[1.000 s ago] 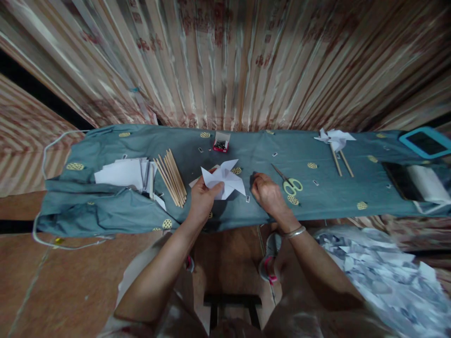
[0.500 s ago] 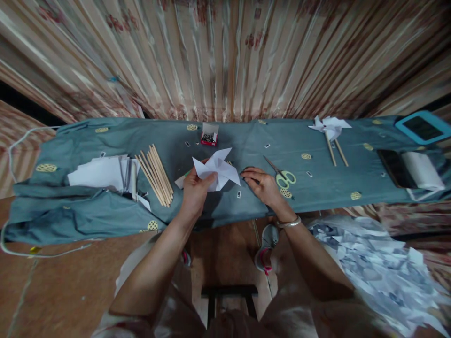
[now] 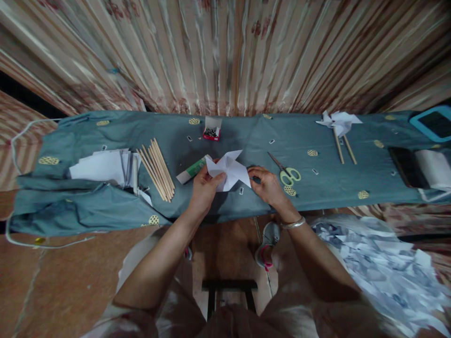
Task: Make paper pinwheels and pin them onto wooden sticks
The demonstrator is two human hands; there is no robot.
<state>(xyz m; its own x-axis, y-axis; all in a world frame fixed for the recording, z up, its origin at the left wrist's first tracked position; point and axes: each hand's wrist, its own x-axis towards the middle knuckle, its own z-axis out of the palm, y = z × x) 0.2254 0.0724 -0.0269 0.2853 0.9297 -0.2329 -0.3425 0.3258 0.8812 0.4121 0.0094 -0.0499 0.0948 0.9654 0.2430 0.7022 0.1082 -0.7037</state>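
Note:
A white paper pinwheel [image 3: 230, 170] with folded blades is held over the cloth, pinched at its left side by my left hand [image 3: 205, 188], whose thumb lies on the paper. My right hand [image 3: 266, 185] is beside the right-hand blade with its thumb and fingers closed together; whether they grip the paper or something small is hidden. Just behind my left hand lies a green and white box [image 3: 193, 169]. Beyond the pinwheel stands an open red box [image 3: 212, 133] of small metal pins. Yellow-green scissors [image 3: 288, 174] rest to the right of my right hand.
Wooden sticks [image 3: 157, 171] and a stack of white paper [image 3: 98, 168] lie left on the green tablecloth [image 3: 243, 134]. Finished-looking pinwheels on sticks [image 3: 340, 124], a dark phone [image 3: 407, 166] and a blue-framed device [image 3: 431, 123] lie right. Paper scraps [image 3: 387, 272] fill a bag below.
My right hand has come up to the pinwheel's right blade from a little apart. The view has shifted slightly, and more of the green and white box shows.

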